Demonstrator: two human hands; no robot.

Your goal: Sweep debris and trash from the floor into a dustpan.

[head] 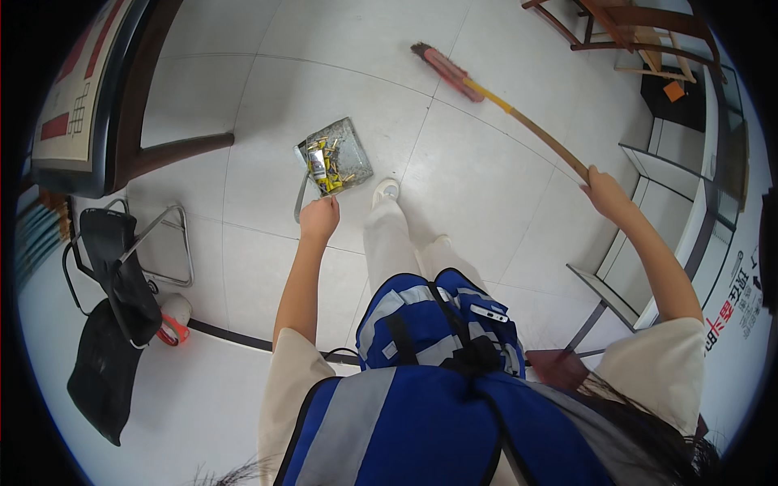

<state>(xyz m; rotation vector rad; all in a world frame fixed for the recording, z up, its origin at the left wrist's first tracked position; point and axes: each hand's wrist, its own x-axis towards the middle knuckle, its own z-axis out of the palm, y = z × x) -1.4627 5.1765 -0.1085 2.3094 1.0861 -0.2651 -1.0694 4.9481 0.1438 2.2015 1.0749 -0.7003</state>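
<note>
My left hand (320,217) is closed around the upright handle of a metal dustpan (357,149); most of the handle is hidden by the hand. In the pan lie cigarette butts, yellow wrappers, a silvery packet and grey dust. My right hand (602,189) grips the wooden stick of a broom (448,71). The broom's red head with dark bristles rests on the tiled floor, ahead and to the right of the dustpan, apart from it.
A dark wooden table (130,121) stands at the left, its leg reaching over the floor. Below it is a black chair with a metal frame (109,249), near a red and white object (175,322). Wooden chairs (632,30) and a white shelf unit (650,219) stand at the right.
</note>
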